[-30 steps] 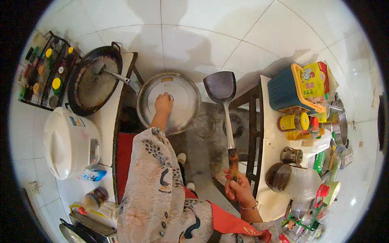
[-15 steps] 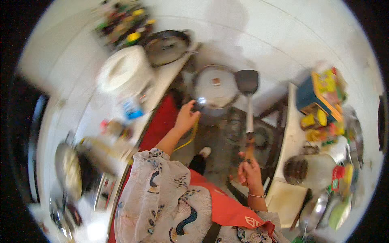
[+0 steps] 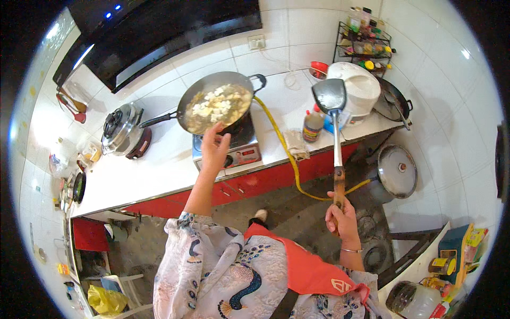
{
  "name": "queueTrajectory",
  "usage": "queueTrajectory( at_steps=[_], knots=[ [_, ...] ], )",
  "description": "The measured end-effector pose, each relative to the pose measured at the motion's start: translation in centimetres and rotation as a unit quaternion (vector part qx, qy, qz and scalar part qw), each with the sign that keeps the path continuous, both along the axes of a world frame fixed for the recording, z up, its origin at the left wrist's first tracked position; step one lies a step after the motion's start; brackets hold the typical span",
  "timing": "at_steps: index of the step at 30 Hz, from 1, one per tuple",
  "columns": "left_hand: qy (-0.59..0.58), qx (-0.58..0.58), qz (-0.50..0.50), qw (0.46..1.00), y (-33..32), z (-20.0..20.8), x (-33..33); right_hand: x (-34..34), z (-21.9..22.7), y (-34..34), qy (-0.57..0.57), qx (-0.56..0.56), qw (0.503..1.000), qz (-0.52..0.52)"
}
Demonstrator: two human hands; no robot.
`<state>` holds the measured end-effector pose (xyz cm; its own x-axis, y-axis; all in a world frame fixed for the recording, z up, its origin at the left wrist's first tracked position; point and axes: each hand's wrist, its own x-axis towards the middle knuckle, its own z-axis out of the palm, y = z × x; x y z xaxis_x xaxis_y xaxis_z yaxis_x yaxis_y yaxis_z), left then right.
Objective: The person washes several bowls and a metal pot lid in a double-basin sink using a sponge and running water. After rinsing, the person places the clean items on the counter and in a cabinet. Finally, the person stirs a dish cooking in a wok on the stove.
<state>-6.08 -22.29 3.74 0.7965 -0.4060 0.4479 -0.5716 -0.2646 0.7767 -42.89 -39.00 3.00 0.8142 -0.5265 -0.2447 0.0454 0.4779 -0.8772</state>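
My right hand [image 3: 342,217] is wrapped round the wooden handle of a long wok spatula [image 3: 337,141], held upright with its dark metal blade at the top. My left hand [image 3: 214,148] is stretched out before the stove, fingers apart and holding nothing. It is close to the near rim of a dark wok [image 3: 187,121]; whether it touches the rim I cannot tell. In the wok, pale white chunks [image 3: 217,106] lie in a brownish, steaming broth. The wok stands on a tabletop gas stove [image 3: 247,154] with a black knob in front.
Left of the stove is an electric cooker [image 3: 123,130] with a glass lid. A yellow gas hose [image 3: 287,146] hangs over the counter edge. To the right are a jar [image 3: 312,126], a white appliance [image 3: 356,87] and a dark pan [image 3: 390,101]. A lidded pot [image 3: 397,171] stands lower.
My view has swung left from the lidded pot to the stove. My left hand has moved from beside that pot to the wok. The spatula stays in my right hand.
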Motion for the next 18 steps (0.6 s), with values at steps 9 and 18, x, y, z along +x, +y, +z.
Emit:
queueTrajectory(
  at_steps=[9, 18],
  knots=[
    [-0.240, 0.303, 0.159, 0.908, 14.5, 0.5, 20.6, 16.0, 3.1, 3.6, 0.127, -0.229, 0.960, 0.099],
    [-0.178, 0.416, 0.123, 0.883, 19.0, -0.6, 30.4, 30.1, 8.7, 1.9, 0.304, -0.690, 0.644, 0.131]
  ],
)
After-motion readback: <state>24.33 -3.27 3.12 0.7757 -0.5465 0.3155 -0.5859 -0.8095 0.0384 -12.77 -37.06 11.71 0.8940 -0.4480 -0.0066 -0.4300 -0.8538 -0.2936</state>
